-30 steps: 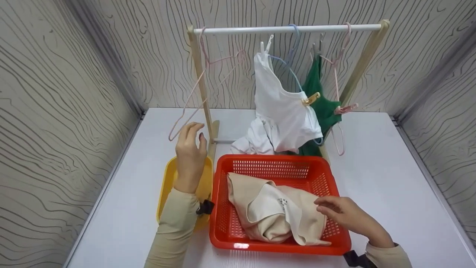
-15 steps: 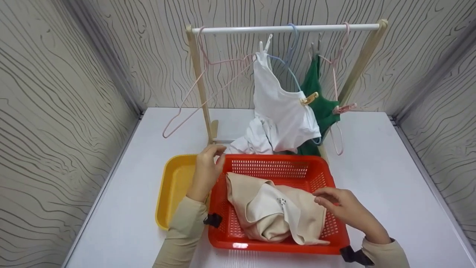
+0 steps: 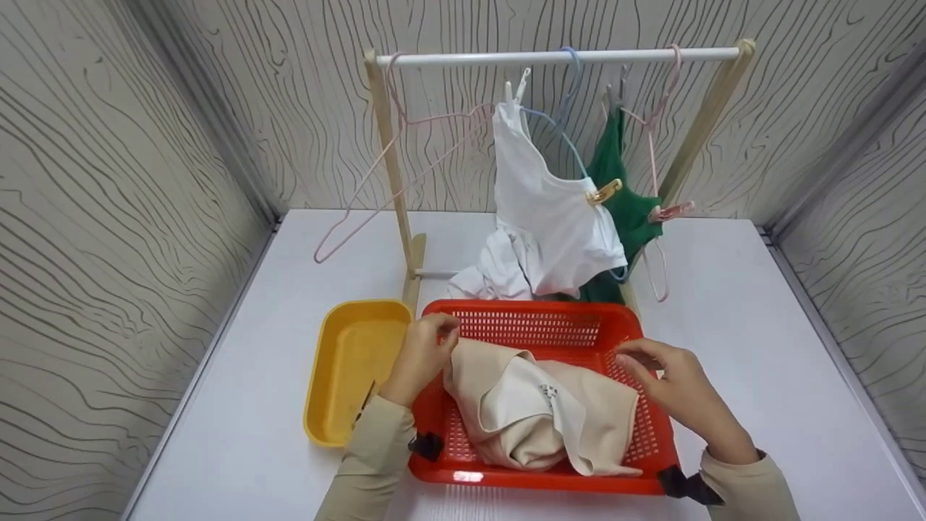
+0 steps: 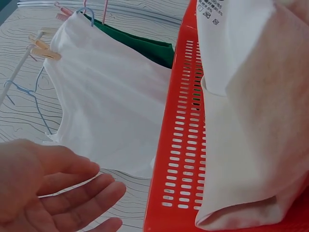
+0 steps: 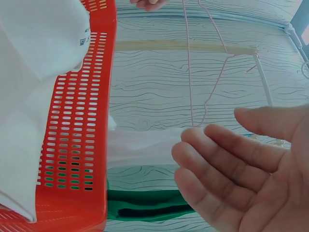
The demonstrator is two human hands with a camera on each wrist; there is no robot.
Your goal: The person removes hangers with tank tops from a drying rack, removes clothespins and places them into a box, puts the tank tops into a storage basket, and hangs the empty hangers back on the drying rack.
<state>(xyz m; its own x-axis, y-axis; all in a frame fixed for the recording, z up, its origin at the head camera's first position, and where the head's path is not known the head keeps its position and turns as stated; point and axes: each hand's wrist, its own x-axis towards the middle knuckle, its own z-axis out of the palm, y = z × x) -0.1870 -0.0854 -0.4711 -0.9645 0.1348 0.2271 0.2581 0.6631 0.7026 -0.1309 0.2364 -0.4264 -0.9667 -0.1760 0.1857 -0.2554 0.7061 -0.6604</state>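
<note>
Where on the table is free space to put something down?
Bare tabletop: left of the yellow tray and right of the red basket, beyond the right hand. The tray's visible floor is bare. Crowded: the basket, holding a beige garment, and the hanging white top behind.

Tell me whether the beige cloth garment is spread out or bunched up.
Bunched up: the beige cloth garment lies rumpled, folded over itself, inside the perforated red plastic basket.
</note>
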